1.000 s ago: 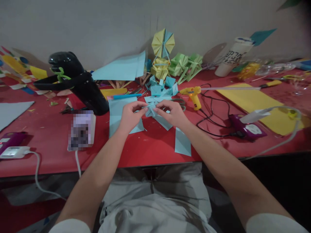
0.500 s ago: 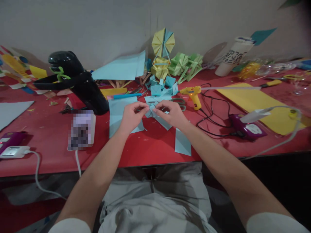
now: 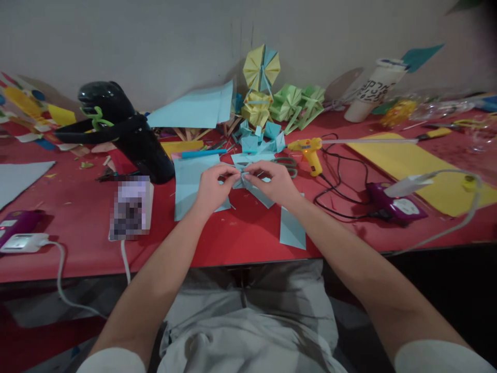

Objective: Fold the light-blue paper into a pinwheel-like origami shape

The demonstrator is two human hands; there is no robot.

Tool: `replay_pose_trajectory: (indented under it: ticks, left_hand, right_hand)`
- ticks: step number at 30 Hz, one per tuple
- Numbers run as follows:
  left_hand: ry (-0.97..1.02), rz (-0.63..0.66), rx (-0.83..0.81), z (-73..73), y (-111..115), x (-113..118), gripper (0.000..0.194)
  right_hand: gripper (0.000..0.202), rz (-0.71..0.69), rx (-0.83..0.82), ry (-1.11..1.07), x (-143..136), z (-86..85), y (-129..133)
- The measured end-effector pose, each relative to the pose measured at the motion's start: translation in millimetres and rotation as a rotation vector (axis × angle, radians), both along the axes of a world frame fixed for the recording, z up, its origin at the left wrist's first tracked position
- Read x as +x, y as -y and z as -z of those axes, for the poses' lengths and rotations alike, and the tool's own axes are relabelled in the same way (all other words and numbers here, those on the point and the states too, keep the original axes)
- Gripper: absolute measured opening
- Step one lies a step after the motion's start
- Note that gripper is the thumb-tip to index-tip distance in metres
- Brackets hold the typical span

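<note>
- The red worktop (image 3: 77,207) carried a loose sheet of light-blue paper (image 3: 190,178), lying flat under the left wrist within easy reach.
- The left hand (image 3: 212,187) and right hand (image 3: 269,182) met above the middle of the worktop, lifted slightly so both could work one piece.
- The small folded light-blue paper piece (image 3: 241,177) sat between them; the fingers (image 3: 229,172) of each hand were pinched shut on its edges, probably pressing a crease.
- It looked crumpled into pointed flaps, matte and thin.
</note>
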State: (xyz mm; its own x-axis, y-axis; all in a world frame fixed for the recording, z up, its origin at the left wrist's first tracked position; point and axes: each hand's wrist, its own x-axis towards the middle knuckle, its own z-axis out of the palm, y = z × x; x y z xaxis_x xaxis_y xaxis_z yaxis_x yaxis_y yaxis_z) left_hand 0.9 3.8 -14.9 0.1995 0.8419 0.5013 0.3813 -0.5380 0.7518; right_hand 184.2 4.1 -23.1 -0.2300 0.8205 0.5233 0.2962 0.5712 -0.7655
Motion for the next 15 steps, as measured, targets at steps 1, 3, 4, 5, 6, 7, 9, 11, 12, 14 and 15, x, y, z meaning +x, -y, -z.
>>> replay_pose_trajectory:
  ticks: [1, 3, 4, 5, 6, 7, 9, 11, 12, 14, 15]
  left_hand:
    - [0.006, 0.003, 0.004, 0.1, 0.1, 0.1, 0.006]
    - [0.014, 0.005, 0.007, 0.3, 0.4, 0.5, 0.006]
    - [0.017, 0.005, 0.007, 0.3, 0.5, 0.6, 0.005]
    - [0.015, 0.005, 0.006, 0.2, 0.6, 0.8, 0.005]
    - [0.012, 0.006, 0.007, 0.0, 0.8, 0.8, 0.004]
    - [0.01, 0.008, 0.008, -0.3, 0.9, 0.8, 0.003]
    - [0.006, 0.011, 0.012, -1.5, 1.3, 0.6, 0.002]
    - [-0.004, 0.012, 0.018, -2.7, 1.6, 0.4, 0.002]
    - [-0.009, 0.008, 0.02, -3.2, 1.8, 0.3, 0.002]
    - [-0.016, 0.002, 0.02, -3.7, 1.9, 0.2, 0.003]
    - [-0.017, -0.002, 0.016, -3.6, 1.9, 0.2, 0.004]
  right_hand:
    - [0.019, -0.001, 0.003, 0.0, -0.1, -0.2, 0.1]
    - [0.018, -0.009, 0.009, 0.005, 0.2, -0.9, -0.1]
    - [0.018, -0.014, 0.014, 0.008, 0.6, -1.2, -0.4]
    - [0.018, -0.02, 0.019, 0.012, 1.1, -1.5, -0.7]
    - [0.018, -0.023, 0.026, 0.014, 1.8, -1.7, -1.2]
    - [0.017, -0.026, 0.033, 0.015, 2.4, -1.7, -1.6]
    - [0.017, -0.023, 0.047, 0.012, 3.5, -1.5, -2.5]
    - [0.017, -0.025, 0.055, 0.014, 4.1, -1.3, -2.9]
    - [0.018, -0.03, 0.055, 0.015, 4.2, -1.4, -2.9]
    - [0.019, -0.039, 0.045, 0.014, 4.2, -2.1, -2.4]
    - [0.02, -0.04, 0.038, 0.014, 4.1, -2.7, -2.0]
